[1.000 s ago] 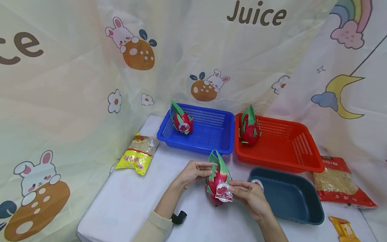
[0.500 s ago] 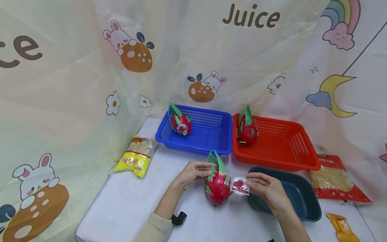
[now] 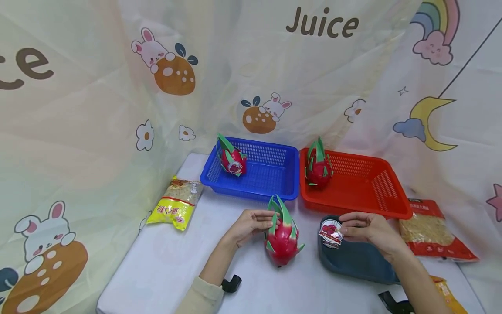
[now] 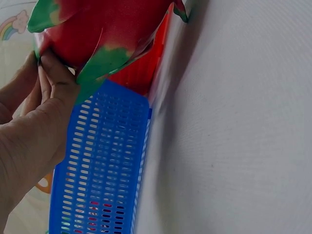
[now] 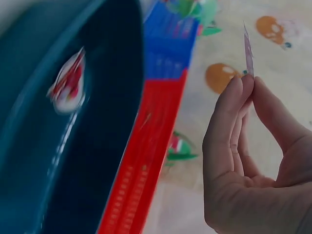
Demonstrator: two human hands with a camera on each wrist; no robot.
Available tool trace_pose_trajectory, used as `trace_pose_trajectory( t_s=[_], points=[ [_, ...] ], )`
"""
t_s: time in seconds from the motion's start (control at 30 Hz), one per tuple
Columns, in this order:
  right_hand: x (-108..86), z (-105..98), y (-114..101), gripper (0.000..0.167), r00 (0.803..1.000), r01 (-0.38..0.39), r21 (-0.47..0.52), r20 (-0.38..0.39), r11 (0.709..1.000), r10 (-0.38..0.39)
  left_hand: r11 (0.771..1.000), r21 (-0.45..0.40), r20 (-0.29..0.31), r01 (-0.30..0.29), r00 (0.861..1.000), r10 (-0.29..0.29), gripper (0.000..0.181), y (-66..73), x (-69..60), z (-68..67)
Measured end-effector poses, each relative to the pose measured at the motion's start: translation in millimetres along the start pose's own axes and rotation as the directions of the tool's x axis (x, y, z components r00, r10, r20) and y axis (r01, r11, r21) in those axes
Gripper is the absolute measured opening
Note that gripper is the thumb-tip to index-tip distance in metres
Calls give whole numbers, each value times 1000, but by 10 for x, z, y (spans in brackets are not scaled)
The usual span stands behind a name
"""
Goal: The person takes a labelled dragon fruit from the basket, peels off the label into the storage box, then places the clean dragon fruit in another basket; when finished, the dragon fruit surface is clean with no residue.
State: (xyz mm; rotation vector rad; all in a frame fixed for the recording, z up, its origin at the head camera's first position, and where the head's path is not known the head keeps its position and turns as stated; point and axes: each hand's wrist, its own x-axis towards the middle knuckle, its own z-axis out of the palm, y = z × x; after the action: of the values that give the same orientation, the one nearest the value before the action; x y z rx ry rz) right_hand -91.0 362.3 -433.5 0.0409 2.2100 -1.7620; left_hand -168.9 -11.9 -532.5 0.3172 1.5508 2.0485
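Note:
My left hand (image 3: 249, 226) pinches a green leaf of a red dragon fruit (image 3: 281, 244) that stands upright on the white table. In the left wrist view the thumb and fingers close on the leaf beside the fruit's red skin (image 4: 107, 29). A round white label (image 3: 330, 232) with a red fruit picture is between the thumb and fingers of my right hand (image 3: 372, 232), over the left end of a dark teal tray (image 3: 358, 266). Seen edge-on in the right wrist view, the held label (image 5: 248, 53) stands above the fingertips. Another label (image 5: 69, 85) lies inside the tray.
Behind, a blue basket (image 3: 270, 174) holds a labelled dragon fruit (image 3: 234, 159), and a red basket (image 3: 361, 183) holds a dragon fruit (image 3: 319, 170). A yellow bag (image 3: 176, 205) lies left. A red bag (image 3: 431, 226) and an orange packet (image 3: 447, 292) lie right.
My right hand has drawn the label from the front of the dragon fruit and carried it right, over the tray. The left hand still holds the fruit's leaf. The view has shifted slightly.

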Motion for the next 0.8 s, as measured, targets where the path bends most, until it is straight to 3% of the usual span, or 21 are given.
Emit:
trace_pose_trajectory(
  t_s=[0.33,0.63,0.8],
  points=[
    [108,-391,75,48,998,-44,-84,44,996,48,1000,-10,7,8,1000,-8,38,10,-14,-10],
    [164,-482,349,50,983,-133,-97,111,986,143,1000,-8,3,20,1000,-19,37,-43,-45,-41],
    [179,-548,485,49,988,-118,-152,83,981,132,1000,-20,17,11,1000,-11,39,1,-20,-36]
  ],
)
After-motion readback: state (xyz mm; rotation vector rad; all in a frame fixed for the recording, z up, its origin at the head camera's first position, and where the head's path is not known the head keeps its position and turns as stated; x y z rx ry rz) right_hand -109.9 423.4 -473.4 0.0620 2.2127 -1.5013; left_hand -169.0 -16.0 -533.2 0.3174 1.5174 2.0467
